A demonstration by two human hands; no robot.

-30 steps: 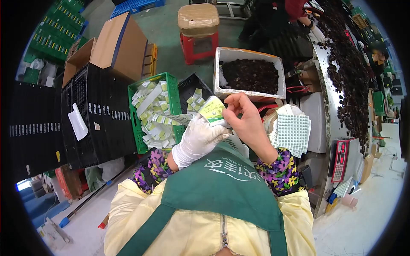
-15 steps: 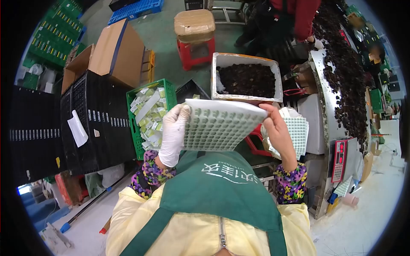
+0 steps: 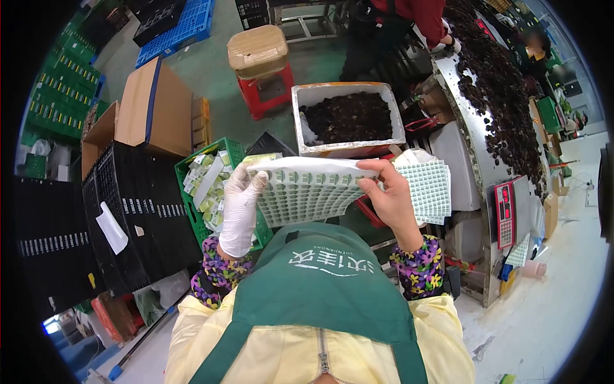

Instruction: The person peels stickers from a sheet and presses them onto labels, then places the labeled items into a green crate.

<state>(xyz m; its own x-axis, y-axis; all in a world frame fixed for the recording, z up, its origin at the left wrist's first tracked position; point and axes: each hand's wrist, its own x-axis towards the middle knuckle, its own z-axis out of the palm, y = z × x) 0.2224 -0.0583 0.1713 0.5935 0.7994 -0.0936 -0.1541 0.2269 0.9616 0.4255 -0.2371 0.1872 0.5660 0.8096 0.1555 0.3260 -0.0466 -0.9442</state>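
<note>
Both of my hands hold a sheet of small green-and-white stickers in front of my apron. My left hand, in a white glove, pinches its left edge near the top corner. My bare right hand grips the upper right corner between thumb and fingers. The sheet's top edge curls over and shows its white back. To the right of my right hand lies a fanned stack of similar sticker sheets. Left of my gloved hand is a green crate filled with small green-and-white packets.
Ahead stands a white foam box of dark, flat pieces. A red stool, black crates and a cardboard box are around. On the right, a metal table bears more dark pieces and a red scale. A co-worker reaches over it.
The sheet has tilted, its top edge now curling toward me. My right hand has come a little lower and left, and the camera view has shifted.
</note>
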